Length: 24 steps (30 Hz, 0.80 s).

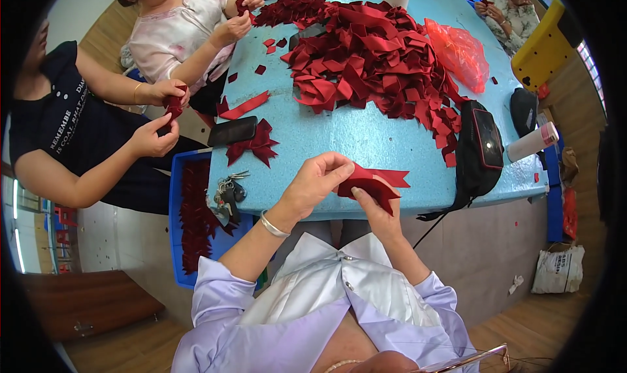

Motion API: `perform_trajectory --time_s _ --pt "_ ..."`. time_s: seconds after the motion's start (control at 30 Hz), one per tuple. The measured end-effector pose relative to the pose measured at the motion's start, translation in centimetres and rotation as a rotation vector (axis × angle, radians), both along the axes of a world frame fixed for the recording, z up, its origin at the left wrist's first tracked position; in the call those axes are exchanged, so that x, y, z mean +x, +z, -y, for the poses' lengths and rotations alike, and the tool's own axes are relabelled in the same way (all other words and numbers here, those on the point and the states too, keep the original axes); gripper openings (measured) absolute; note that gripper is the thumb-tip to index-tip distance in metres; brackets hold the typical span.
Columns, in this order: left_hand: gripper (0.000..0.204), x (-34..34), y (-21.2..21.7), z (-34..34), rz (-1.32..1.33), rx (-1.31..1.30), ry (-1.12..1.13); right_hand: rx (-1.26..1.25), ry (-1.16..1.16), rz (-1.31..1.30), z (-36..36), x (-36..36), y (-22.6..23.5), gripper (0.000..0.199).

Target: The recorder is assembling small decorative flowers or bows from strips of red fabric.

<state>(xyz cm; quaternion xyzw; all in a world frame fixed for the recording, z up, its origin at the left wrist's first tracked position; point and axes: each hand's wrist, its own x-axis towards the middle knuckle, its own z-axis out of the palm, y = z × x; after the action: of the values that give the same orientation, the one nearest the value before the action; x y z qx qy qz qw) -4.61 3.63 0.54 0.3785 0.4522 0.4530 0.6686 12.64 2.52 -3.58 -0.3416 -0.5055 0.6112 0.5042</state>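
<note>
At the lower centre of the frame, both hands pinch one folded dark red ribbon piece (372, 185) over the near edge of the blue desk (339, 138): the left hand (313, 183) closes fingers on its left end, the right hand (373, 210) thumbs it from below. It looks light, soft and slippery, best gripped at the fold. A big heap of ribbon pieces (366, 53) lies above.

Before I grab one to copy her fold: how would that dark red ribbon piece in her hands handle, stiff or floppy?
Probably floppy yet crease-holding: the ribbon piece keeps sharp folds between the left hand and right hand. Likely very light, since fingertips alone carry it. Its sheen, like the ribbon pile, hints it may be slippery.
</note>
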Motion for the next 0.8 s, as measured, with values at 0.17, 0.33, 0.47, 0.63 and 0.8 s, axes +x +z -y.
perform_trajectory --time_s 0.17,0.33,0.47,0.63,0.8 --pt "0.033 0.3 -1.1 1.6 0.052 0.089 -0.014 -0.093 -0.061 -0.015 -0.2 0.8 -0.5 0.016" --pt "0.038 2.7 -1.9 2.6 -0.002 0.253 0.073 -0.219 -0.112 -0.062 -0.4 1.0 -0.6 0.015" --pt "0.039 3.1 -2.2 2.7 -0.212 0.415 0.039 -0.180 -0.039 -0.089 -0.3 1.3 -0.8 0.014" --pt "0.036 2.9 -2.8 2.6 -0.125 0.379 0.025 -0.152 -0.018 -0.080 -0.3 1.6 -0.4 0.013" --pt "0.032 2.0 -2.7 2.3 0.010 0.245 -0.010 -0.111 -0.011 -0.036 -0.4 1.5 0.3 0.014"
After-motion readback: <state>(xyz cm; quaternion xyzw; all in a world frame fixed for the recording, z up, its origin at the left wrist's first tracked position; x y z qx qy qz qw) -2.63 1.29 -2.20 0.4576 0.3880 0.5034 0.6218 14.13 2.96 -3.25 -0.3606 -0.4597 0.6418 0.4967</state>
